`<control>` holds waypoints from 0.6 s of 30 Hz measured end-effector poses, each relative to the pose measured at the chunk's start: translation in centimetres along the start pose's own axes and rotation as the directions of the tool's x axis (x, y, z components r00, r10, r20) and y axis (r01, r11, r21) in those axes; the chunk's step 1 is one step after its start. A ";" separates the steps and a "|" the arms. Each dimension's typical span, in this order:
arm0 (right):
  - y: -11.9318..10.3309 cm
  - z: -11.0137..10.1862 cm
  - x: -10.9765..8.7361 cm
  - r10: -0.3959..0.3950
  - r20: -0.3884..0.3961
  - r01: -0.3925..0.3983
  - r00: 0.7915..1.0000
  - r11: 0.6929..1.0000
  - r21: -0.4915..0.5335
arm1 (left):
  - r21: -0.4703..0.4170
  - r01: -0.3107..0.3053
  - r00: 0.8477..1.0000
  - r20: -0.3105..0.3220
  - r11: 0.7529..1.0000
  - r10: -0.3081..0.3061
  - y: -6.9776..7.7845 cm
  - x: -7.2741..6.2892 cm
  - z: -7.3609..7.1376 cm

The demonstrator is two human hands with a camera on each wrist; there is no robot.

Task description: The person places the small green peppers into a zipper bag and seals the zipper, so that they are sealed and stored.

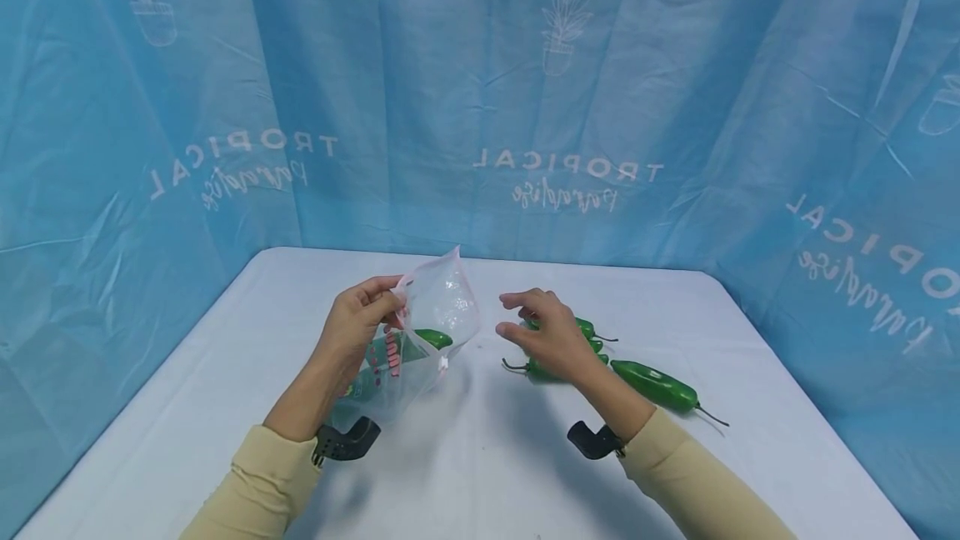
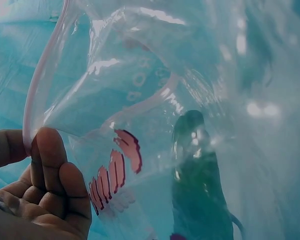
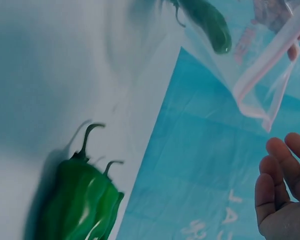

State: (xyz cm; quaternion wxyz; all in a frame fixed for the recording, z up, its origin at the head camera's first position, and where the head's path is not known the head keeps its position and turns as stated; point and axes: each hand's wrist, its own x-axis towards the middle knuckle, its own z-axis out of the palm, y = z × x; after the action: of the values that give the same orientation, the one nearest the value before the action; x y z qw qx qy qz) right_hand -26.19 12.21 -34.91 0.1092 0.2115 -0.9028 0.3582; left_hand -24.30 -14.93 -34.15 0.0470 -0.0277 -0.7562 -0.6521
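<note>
My left hand (image 1: 358, 319) pinches the rim of a clear plastic zip bag (image 1: 442, 294) between thumb and fingers. The bag hangs with its mouth spread, and red print (image 2: 107, 175) marks its side. Through the plastic a green chili pepper (image 2: 197, 175) shows inside. To the right of the bag's mouth, apart from it, my right hand (image 1: 551, 332) hovers with fingers and thumb spread and nothing between them. Beneath that hand lie several green chili peppers (image 3: 80, 200), partly hidden by it in the head view. Another long green pepper (image 1: 656, 384) rests by the right forearm.
A white-covered table (image 1: 480, 473) carries everything. Blue printed curtains (image 1: 450, 90) enclose its back and both sides. Each wrist wears a black device, one on the left (image 1: 347, 440) and one on the right (image 1: 594, 440).
</note>
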 end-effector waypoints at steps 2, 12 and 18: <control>0.6 -0.4 -0.4 0.021 0.000 -0.021 1.000 1.000 0.012 | 0.004 0.002 1.000 0.001 1.000 -0.002 0.0 0.0 0.0; 3.9 -2.3 -2.6 0.120 0.029 -0.122 0.992 0.990 0.070 | 0.001 0.018 1.000 0.000 1.000 -0.018 0.0 -0.1 0.0; 6.0 -3.4 -4.1 0.140 -0.007 -0.140 0.990 0.990 0.019 | -0.008 0.021 1.000 -0.001 1.000 -0.021 0.1 -0.1 0.0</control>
State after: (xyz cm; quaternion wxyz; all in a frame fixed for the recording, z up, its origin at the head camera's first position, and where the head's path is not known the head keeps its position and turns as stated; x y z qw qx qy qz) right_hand -25.17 19.72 -37.51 0.0858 0.1471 -0.9117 0.3740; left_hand -24.21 -14.90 -34.10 0.0404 -0.0196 -0.7539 -0.6554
